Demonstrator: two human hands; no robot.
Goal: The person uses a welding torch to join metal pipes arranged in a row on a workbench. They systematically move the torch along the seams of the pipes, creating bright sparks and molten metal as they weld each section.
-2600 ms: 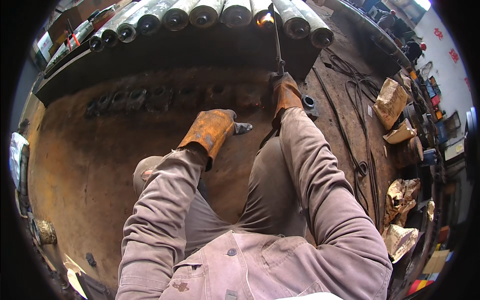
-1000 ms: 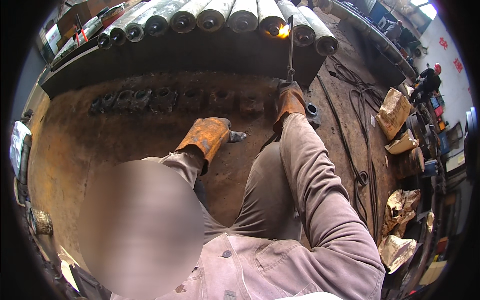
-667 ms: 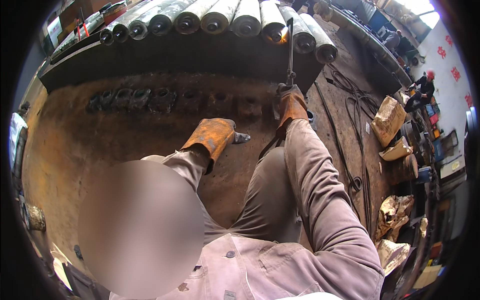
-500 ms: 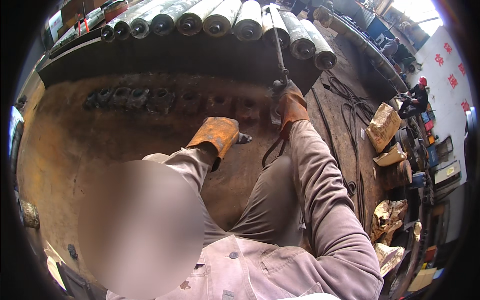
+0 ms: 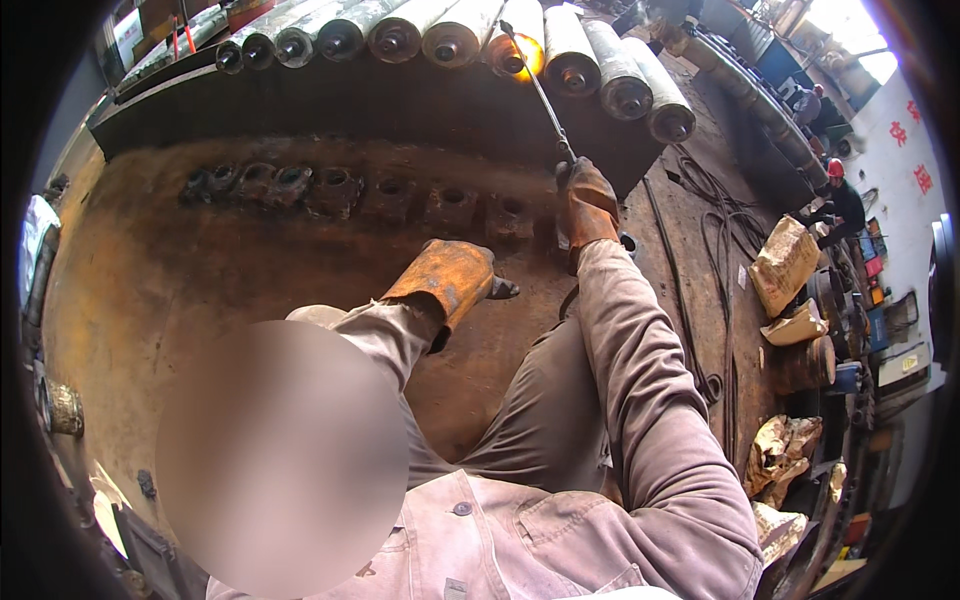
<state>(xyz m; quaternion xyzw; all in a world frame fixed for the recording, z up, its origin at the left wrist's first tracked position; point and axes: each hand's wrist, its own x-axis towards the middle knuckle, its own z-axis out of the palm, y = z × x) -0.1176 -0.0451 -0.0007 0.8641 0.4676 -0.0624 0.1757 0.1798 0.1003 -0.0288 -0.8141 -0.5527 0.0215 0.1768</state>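
Observation:
My right hand (image 5: 588,198), in a brown leather work glove, is closed around the handle end of a long gas torch (image 5: 541,95). The torch's thin tube reaches up and away to the row of rollers. An orange glow lights the end of one pale metal roller (image 5: 515,45) beside the tube. Closer to me, my left hand (image 5: 462,275) hovers above the rusty plate (image 5: 300,270) in an orange-brown glove. Its fingers look curled, with a dark tip sticking out to the right; whatever they hold, if anything, is hidden.
Several blocks with round holes (image 5: 452,205) line the plate below the dark beam (image 5: 330,110) under the rollers. Black hoses (image 5: 722,220) snake across the right side, near torn paper sacks (image 5: 785,265). A person in a red helmet (image 5: 840,205) is at the far right.
An orange glow has appeared on a roller's end. The torch tube now leans further left, its far end over a different roller. My left hand has shifted slightly right.

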